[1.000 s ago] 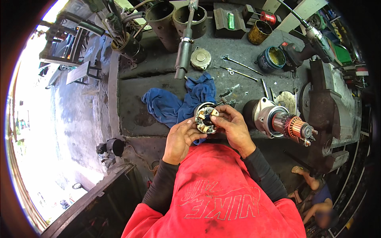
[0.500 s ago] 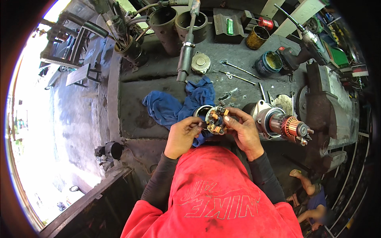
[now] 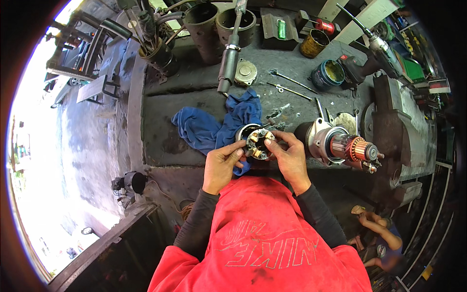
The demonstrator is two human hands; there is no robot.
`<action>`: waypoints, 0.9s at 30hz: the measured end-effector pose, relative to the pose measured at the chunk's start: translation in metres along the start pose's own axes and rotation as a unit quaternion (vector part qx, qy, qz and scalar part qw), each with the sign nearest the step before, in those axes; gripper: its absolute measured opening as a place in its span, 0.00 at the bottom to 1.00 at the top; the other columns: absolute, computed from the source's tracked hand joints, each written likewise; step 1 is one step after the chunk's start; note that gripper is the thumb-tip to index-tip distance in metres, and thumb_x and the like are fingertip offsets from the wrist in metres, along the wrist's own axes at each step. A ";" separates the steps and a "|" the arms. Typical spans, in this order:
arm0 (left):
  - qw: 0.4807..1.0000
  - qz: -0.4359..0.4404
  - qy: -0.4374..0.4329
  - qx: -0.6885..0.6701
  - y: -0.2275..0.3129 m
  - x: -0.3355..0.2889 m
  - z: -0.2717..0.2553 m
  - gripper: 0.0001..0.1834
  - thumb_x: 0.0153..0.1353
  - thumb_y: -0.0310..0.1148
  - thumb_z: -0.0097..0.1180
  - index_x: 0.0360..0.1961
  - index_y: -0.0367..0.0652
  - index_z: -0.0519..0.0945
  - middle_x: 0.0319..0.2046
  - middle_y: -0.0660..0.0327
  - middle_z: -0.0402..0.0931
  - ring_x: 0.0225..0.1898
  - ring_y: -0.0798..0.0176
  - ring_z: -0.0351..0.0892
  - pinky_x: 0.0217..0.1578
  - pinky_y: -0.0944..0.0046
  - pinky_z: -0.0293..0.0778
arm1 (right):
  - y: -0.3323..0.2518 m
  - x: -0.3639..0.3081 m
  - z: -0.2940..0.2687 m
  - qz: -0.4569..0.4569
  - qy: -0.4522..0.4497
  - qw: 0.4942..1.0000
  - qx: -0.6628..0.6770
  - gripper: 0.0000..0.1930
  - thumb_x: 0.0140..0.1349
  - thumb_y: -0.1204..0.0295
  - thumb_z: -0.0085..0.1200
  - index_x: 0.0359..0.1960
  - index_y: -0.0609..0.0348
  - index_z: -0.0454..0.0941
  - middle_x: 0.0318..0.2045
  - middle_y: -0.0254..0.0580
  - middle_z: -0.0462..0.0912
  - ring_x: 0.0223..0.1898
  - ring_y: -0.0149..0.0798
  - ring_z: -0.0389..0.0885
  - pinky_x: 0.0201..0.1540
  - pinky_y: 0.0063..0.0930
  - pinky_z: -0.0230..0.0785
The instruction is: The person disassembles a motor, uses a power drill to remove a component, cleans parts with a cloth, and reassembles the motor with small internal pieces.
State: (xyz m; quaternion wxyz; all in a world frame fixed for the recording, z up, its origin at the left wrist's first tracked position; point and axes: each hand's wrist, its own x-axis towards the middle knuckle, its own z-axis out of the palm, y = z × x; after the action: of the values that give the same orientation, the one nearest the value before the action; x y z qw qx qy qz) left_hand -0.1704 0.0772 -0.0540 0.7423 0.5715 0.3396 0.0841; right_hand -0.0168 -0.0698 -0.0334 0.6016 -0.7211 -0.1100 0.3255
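Note:
A round starter-motor brush holder (image 3: 257, 153) with copper-coloured brushes is pinched between my two hands, above the bench's near edge. My left hand (image 3: 219, 168) grips its left rim with thumb and forefinger. On the opposite side, my right hand (image 3: 293, 159) has its thumb on the upper face and its fingers behind the rim. Just behind the holder shows the rim of a cylindrical metal housing (image 3: 244, 129), partly hidden, beside a crumpled blue cloth (image 3: 198, 127). Right of my hands, a copper-wound armature (image 3: 356, 148) sticks out of a grey starter end housing (image 3: 318, 141).
A socket tool (image 3: 228, 68) hangs over the bench. Beyond lie a round metal cover (image 3: 245, 72), thin rods (image 3: 291, 92) and a blue tub of grease (image 3: 327, 77). Metal cylinders (image 3: 201, 36) stand at the back; a vise (image 3: 396, 121) is at right. Another person (image 3: 384, 236) sits lower right.
The brush holder has tilted, so its round face and central hole now show more fully. Both hands stay on it, with the right thumb shifted slightly left. The other person's arms have moved.

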 end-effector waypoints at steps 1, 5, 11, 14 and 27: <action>1.000 -0.011 0.008 0.006 0.001 -0.002 0.002 0.18 0.76 0.22 0.60 0.64 0.34 0.84 0.42 0.59 0.89 0.38 0.70 0.86 0.38 0.70 0.84 | 0.000 0.000 0.001 -0.001 0.004 1.000 -0.004 0.17 0.70 0.74 0.69 0.55 0.73 0.84 0.45 0.42 0.79 0.35 0.30 0.87 0.33 0.24 0.83; 0.993 -0.028 0.057 -0.102 0.004 -0.010 0.017 0.20 0.77 0.23 0.59 0.67 0.29 0.78 0.46 0.54 0.88 0.40 0.66 0.87 0.38 0.68 0.86 | 0.000 0.001 0.002 -0.011 0.002 1.000 -0.019 0.18 0.71 0.72 0.68 0.58 0.70 0.83 0.47 0.41 0.82 0.32 0.30 0.86 0.31 0.24 0.80; 0.990 -0.022 0.101 -0.093 0.001 -0.014 0.020 0.15 0.77 0.25 0.59 0.60 0.28 0.82 0.45 0.54 0.88 0.41 0.67 0.87 0.38 0.68 0.86 | 0.006 0.000 0.010 -0.051 -0.007 0.999 -0.004 0.19 0.70 0.73 0.69 0.59 0.69 0.83 0.45 0.38 0.81 0.32 0.30 0.86 0.31 0.23 0.78; 0.990 -0.026 0.098 -0.102 -0.001 -0.016 0.015 0.15 0.77 0.25 0.59 0.59 0.27 0.83 0.45 0.55 0.88 0.40 0.68 0.86 0.39 0.68 0.86 | 0.008 0.001 0.016 -0.051 -0.001 0.999 0.012 0.18 0.70 0.74 0.69 0.59 0.68 0.84 0.45 0.37 0.80 0.32 0.30 0.87 0.30 0.23 0.76; 0.989 -0.031 0.072 -0.122 0.000 -0.016 0.012 0.16 0.77 0.27 0.61 0.60 0.28 0.84 0.47 0.55 0.88 0.40 0.68 0.85 0.41 0.68 0.85 | -0.003 0.000 0.015 -0.021 0.007 1.000 -0.004 0.16 0.68 0.78 0.68 0.56 0.69 0.85 0.45 0.40 0.76 0.36 0.31 0.86 0.37 0.25 0.87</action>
State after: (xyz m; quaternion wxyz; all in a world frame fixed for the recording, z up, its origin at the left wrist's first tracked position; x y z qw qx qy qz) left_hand -0.1756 0.0595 -0.0456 0.7824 0.4578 0.3972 0.1430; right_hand -0.0248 -0.0569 -0.0316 0.6057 -0.7235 -0.1221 0.3077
